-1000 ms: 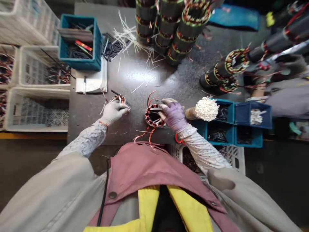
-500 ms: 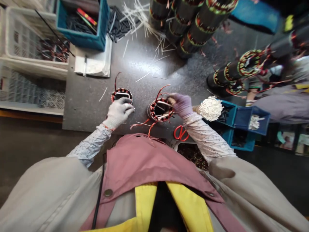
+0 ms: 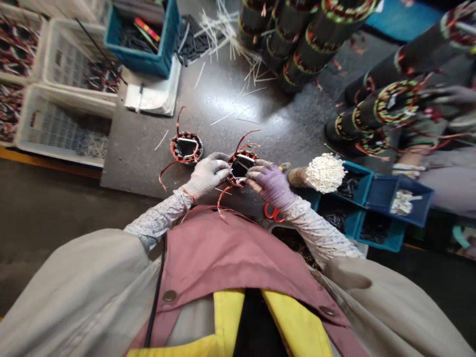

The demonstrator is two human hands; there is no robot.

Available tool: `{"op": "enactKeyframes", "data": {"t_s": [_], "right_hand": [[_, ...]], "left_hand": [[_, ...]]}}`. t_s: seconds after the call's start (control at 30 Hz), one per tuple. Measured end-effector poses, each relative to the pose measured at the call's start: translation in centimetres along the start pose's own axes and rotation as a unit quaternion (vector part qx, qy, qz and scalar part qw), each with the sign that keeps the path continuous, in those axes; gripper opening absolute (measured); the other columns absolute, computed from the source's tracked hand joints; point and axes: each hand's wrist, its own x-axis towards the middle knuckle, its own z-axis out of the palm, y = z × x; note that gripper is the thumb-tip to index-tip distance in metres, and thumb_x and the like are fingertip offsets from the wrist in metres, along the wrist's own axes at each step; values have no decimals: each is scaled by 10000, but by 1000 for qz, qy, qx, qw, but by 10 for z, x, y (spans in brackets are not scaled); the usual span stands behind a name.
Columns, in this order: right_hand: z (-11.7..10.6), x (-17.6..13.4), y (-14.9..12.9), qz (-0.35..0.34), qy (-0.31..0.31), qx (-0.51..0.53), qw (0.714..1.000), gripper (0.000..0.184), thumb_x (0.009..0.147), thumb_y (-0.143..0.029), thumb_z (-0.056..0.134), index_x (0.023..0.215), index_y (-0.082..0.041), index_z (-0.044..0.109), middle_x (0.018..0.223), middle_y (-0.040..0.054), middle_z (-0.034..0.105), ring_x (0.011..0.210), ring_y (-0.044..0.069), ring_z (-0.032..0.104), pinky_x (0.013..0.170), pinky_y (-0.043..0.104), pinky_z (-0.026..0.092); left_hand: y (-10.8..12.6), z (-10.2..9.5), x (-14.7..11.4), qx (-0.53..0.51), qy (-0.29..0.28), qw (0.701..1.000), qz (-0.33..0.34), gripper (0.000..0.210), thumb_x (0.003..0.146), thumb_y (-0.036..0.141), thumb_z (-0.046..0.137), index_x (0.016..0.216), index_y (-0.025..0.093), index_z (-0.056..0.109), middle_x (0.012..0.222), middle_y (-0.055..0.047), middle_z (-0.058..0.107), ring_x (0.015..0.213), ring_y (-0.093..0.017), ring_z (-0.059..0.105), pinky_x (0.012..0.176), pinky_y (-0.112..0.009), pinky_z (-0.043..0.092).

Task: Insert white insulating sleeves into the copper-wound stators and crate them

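Right, both your hands are on the ring (image 3: 238, 181), which sits on the bench (image 3: 137, 163) just in front of your apron (image 3: 238, 238). Your L hand (image 3: 208, 174), in a pale glove, has its fingers bent & closed on the ring's L edge; your R hand (image 3: 270, 184), purple glove, grips the R edge, so the ring's held b/w them. Can't tell if the fingertips pinch a wire or tube too. White tubing crosses the ring's opening; reddish leads stick out, one up & R, one down over the apron edge. The 2nd ring (image 3: 185, 157) lies to the L, near your L hand but apart, w/ its own leads & a bit of white tube. Red-handled scissors (image 3: 273, 212) are just below your R wrist. A bundle of white sticks (image 3: 325, 172) lies R of that hand, its end at the blue bins (image 3: 383, 242). Far side: stacks (image 3: 312, 54) of dark cores w/ wound ends, plus loose white tubes (image 3: 221, 29) & black tubes (image 3: 193, 42). Upper L: blue box (image 3: 139, 62) on a pad (image 3: 156, 96). A co-worker's sleeve (image 3: 446, 181) shows far R, blurred.
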Motion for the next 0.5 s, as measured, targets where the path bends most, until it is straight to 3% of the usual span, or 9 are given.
{"op": "enactKeyframes", "data": {"t_s": [0.13, 0.3, 0.5], "right_hand": [[-3, 20, 9, 64, 74, -54, 994, 230, 931, -338, 603, 1066, -218, 744, 1160, 127, 719, 1104, 304, 620, 975, 496, 501], [1, 38, 13, 113, 7, -88, 990, 196, 918, -308, 602, 996, -190, 738, 1148, 147, 715, 1025, 290, 647, 883, 437, 531], [-1, 22, 16, 134, 45, -45, 989, 157, 947, -318, 565, 937, -238, 700, 1090, 116, 719, 1066, 273, 671, 940, 429, 554]], "left_hand": [[4, 10, -7, -31, 36, 999, -21, 204, 866, 311, 613, 896, 204, 785, 1188, -56, 705, 1021, -191, 680, 938, -319, 534], [3, 27, -12, -57, 85, 993, -50, 161, 864, 274, 642, 909, 206, 781, 1149, -52, 695, 989, -173, 674, 914, -299, 536], [4, 33, -20, -118, 93, 988, -35, 162, 894, 265, 623, 929, 211, 772, 1094, -47, 698, 968, -156, 675, 897, -281, 546]]}}
